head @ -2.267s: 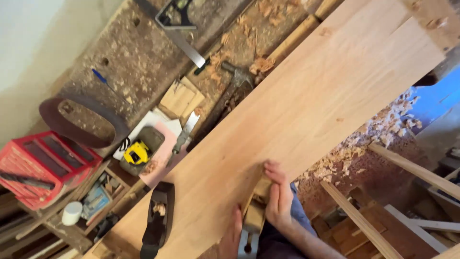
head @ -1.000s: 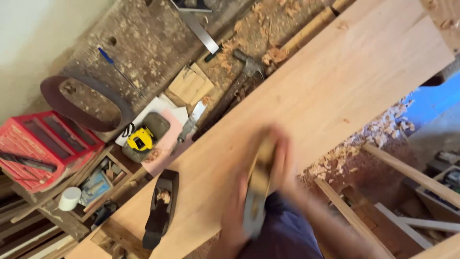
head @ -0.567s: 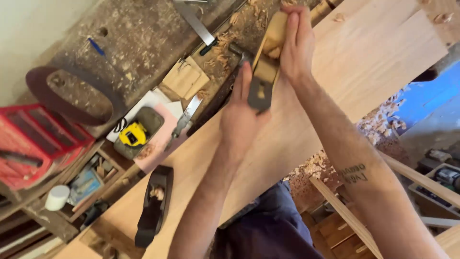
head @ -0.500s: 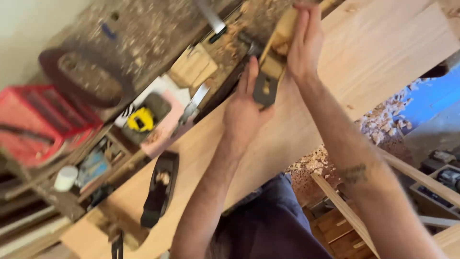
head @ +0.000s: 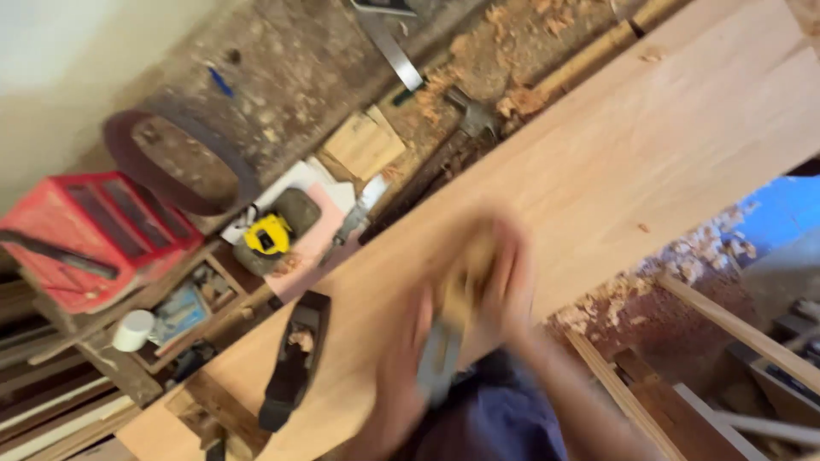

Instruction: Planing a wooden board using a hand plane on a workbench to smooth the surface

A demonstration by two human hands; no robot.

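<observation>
We see lots of bare room on the big wooden board past our hands, but a dark plane and a hammer sit along its left edge.

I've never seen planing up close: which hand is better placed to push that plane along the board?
Probably the left hand: it sits behind the plane, at its near end, to drive it up the board. The right hand lies over the far end. Blur hides both grips.
</observation>
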